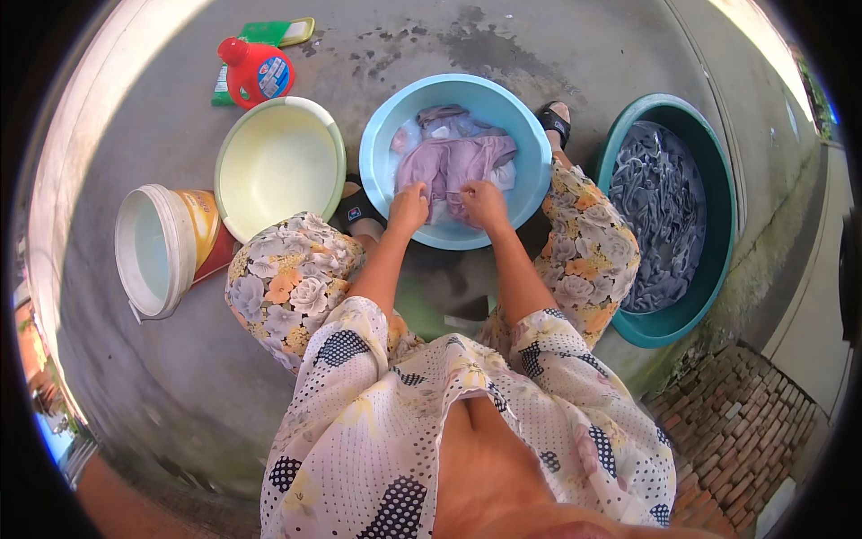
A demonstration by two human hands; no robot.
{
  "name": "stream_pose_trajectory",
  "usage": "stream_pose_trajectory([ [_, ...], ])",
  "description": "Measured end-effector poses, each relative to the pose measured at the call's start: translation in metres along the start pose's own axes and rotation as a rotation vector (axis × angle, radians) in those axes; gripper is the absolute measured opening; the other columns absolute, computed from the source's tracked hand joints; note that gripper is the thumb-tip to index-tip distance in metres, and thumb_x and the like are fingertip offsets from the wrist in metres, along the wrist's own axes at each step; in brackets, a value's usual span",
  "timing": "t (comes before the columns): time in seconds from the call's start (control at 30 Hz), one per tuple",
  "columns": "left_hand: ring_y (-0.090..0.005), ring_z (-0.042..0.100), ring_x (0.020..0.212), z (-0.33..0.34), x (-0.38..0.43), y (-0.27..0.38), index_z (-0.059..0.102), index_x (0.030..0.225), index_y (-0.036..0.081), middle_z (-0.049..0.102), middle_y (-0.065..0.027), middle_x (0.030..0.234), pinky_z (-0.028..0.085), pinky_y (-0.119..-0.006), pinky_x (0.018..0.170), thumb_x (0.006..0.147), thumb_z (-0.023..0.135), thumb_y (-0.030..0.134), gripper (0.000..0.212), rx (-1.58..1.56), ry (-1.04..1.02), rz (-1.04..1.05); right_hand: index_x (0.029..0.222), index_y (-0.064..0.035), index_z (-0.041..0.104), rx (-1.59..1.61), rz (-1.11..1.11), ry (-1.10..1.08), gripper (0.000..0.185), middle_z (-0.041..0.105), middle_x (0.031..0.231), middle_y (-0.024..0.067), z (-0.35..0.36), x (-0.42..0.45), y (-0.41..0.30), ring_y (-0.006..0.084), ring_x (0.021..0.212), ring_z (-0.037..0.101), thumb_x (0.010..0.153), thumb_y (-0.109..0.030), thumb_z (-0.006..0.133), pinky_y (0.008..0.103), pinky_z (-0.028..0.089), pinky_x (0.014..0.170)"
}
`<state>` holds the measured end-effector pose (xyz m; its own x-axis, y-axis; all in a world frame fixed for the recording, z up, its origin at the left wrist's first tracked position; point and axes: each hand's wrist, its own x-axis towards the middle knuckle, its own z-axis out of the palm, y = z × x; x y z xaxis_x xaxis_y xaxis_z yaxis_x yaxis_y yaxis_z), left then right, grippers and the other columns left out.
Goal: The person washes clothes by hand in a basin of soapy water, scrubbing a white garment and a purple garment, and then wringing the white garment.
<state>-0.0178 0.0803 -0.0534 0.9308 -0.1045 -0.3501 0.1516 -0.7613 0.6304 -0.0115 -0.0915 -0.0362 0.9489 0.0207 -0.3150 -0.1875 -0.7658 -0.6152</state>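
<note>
A light blue plastic basin (386, 114) stands on the ground between my feet, with wet laundry in it. In its near half, my left hand (409, 206) grips the edge of a mauve garment (465, 158). My right hand (483, 203) is closed on the same garment, a short way to the right. The cloth spreads from my hands towards the middle of the basin. Behind and beside it lie darker cloth, white cloth and a small whitish block (440, 133), perhaps soap. My fingertips are partly hidden by the hands themselves.
Left of the basin stand a pale yellow basin (283, 162) and a bucket (165, 249) holding liquid. A red detergent bottle (259, 71) stands beyond them near a green package (259, 32). At right, a dark green tub (717, 222) holds dark wet clothes (656, 215). My knees flank the blue basin.
</note>
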Motion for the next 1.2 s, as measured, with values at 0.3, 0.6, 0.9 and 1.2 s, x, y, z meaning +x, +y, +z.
stream_pose_trajectory([
  [0.3,-0.0374,0.038,0.107,0.050,0.074,0.002,0.047,0.109,0.005,0.039,-0.0204,0.117,0.037,-0.046,0.084,0.080,0.050,0.026,0.036,0.211,0.385,-0.207,0.118,-0.0050,0.039,-0.438,0.054,0.424,0.050,0.034,0.124,0.0189,0.040,0.072,0.017,0.0343,0.118,0.029,0.077,-0.029,0.053,0.0519,0.028,0.090],
  [0.6,-0.0362,0.054,0.090,0.061,0.081,-0.033,0.049,0.109,0.003,0.057,-0.0177,0.096,0.040,-0.047,0.080,0.078,0.048,0.020,0.035,0.132,-0.400,-0.475,0.117,-0.0100,0.043,-0.578,-0.220,-0.276,0.048,0.042,0.120,0.0121,0.087,0.099,0.045,0.0314,0.113,0.035,0.074,-0.029,0.046,0.0514,0.020,0.095],
  [0.9,-0.0322,0.058,0.083,0.001,0.095,0.015,0.053,0.104,0.005,0.060,-0.0156,0.088,0.043,-0.044,0.078,0.075,0.052,0.022,0.034,0.202,-0.109,-0.554,0.119,-0.0078,0.041,-0.564,-0.196,-0.230,0.051,0.042,0.119,0.0159,0.063,0.108,0.038,0.0352,0.108,0.039,0.072,-0.024,0.050,0.0502,0.026,0.092],
  [1.2,-0.0299,0.058,0.073,0.037,0.026,-0.014,0.046,0.100,-0.006,0.057,-0.0182,0.081,0.047,-0.040,0.060,0.066,0.059,0.010,0.040,-0.417,0.096,-0.564,0.106,-0.0023,0.050,-0.122,0.183,0.304,0.045,0.058,0.084,0.0145,0.067,0.002,0.026,0.0323,0.080,0.056,0.066,-0.020,0.059,0.0377,0.044,0.069],
])
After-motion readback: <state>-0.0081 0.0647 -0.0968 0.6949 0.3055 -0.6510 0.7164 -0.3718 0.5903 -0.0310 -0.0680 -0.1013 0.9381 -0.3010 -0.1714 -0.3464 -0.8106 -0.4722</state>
